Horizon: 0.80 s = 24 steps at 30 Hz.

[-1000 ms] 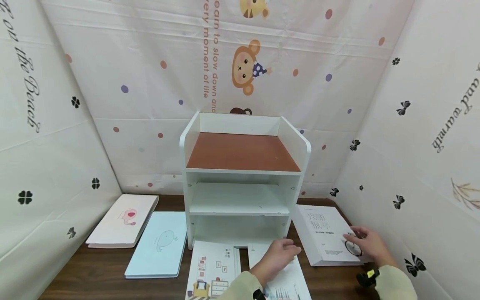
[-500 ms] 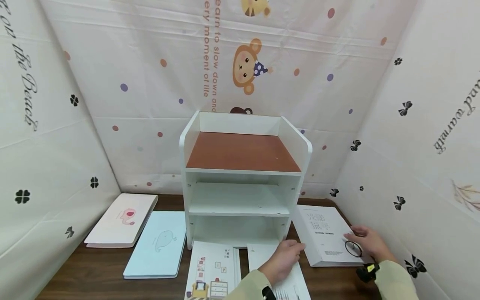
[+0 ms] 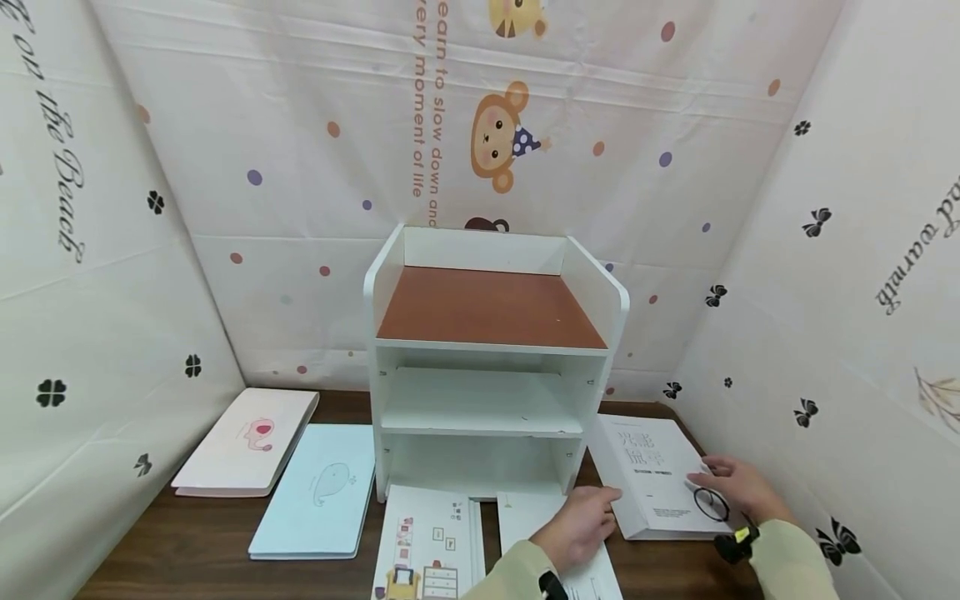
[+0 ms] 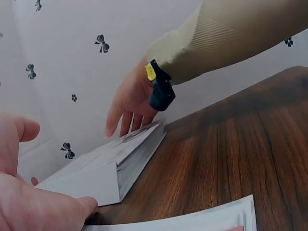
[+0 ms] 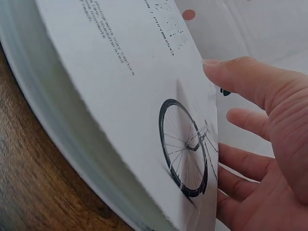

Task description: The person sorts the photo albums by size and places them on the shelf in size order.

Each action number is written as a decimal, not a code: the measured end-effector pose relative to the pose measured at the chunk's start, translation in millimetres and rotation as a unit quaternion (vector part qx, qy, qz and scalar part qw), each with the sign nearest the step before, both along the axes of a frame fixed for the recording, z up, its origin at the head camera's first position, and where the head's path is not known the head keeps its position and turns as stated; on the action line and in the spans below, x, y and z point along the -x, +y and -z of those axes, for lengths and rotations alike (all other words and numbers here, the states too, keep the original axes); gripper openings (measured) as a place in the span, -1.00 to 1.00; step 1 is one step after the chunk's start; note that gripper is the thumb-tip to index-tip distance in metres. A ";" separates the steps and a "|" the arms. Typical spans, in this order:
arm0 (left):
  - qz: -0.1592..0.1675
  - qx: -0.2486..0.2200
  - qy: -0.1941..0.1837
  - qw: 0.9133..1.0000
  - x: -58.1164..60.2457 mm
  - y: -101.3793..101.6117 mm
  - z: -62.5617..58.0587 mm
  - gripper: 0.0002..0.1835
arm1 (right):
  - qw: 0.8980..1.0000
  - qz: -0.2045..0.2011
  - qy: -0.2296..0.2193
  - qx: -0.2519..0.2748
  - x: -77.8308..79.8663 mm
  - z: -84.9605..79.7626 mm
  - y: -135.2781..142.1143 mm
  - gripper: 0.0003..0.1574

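Observation:
A thick white book [image 3: 652, 471] with a bicycle wheel on its cover lies flat on the right of the table. My left hand [image 3: 577, 529] is at its left side, fingertips right at the spine and thumb apart from the fingers. Below that hand is a white book with faint line drawings [image 3: 521, 510]. At the opposite edge, my right hand [image 3: 742, 487] touches the wheel book. In the right wrist view its thumb [image 5: 231, 70] overlaps the edge of the cover [image 5: 130, 110], and the other fingers meet the side, their tips partly hidden.
A white shelf unit [image 3: 491, 354] with a brown top stands at the back centre. Before it lies a white book with a room drawing [image 3: 423, 533]. To the left are a light-blue whale book [image 3: 318, 500] and a white elephant book [image 3: 240, 450]. Printed cloth walls enclose the table.
My left hand has moved right, from over the white book with line drawings to the spine of the wheel book. My right hand stays at that book's right edge.

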<state>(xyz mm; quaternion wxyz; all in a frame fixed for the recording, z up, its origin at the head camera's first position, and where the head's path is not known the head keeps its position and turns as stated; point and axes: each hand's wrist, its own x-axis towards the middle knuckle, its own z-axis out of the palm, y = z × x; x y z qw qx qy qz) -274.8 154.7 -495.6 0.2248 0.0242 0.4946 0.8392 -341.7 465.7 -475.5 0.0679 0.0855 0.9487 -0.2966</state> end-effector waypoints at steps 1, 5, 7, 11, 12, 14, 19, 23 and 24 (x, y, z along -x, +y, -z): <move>-0.001 -0.001 -0.002 1.000 -0.2 1.0 -0.1 -0.37 | 1.000 0.003 -0.003 0.001 0.9 0.9 0.5 0.36; -0.008 0.000 -0.006 1.000 1.1 5.1 1.0 -0.32 | 1.000 0.007 -0.008 0.009 2.8 2.7 1.5 0.36; -0.012 0.002 -0.010 1.000 2.2 6.1 2.2 -0.31 | 1.000 0.012 -0.011 0.016 2.9 2.3 1.2 0.36; -0.016 0.008 -0.020 1.000 5.4 6.2 4.2 -0.28 | 0.999 0.024 -0.019 0.030 2.9 0.4 0.3 0.34; -0.017 0.009 -0.023 1.000 6.2 6.0 4.2 -0.29 | 0.999 0.026 -0.020 0.033 2.7 -0.3 0.0 0.34; -0.019 0.010 -0.031 0.999 7.4 5.5 4.0 -0.29 | 0.999 0.028 -0.021 0.036 1.9 -1.5 -0.5 0.31; -0.030 0.000 -0.056 0.998 7.5 3.4 1.9 -0.26 | 0.998 0.031 -0.030 0.035 -0.2 -3.2 -1.5 0.30; -0.036 0.004 -0.071 0.997 6.2 0.7 -0.2 -0.22 | 0.998 0.033 -0.040 0.036 -2.1 -4.1 -3.5 0.34; -0.035 0.005 -0.072 0.997 6.0 0.2 -0.5 -0.21 | 0.998 0.033 -0.042 0.037 -2.7 -4.2 -4.1 0.35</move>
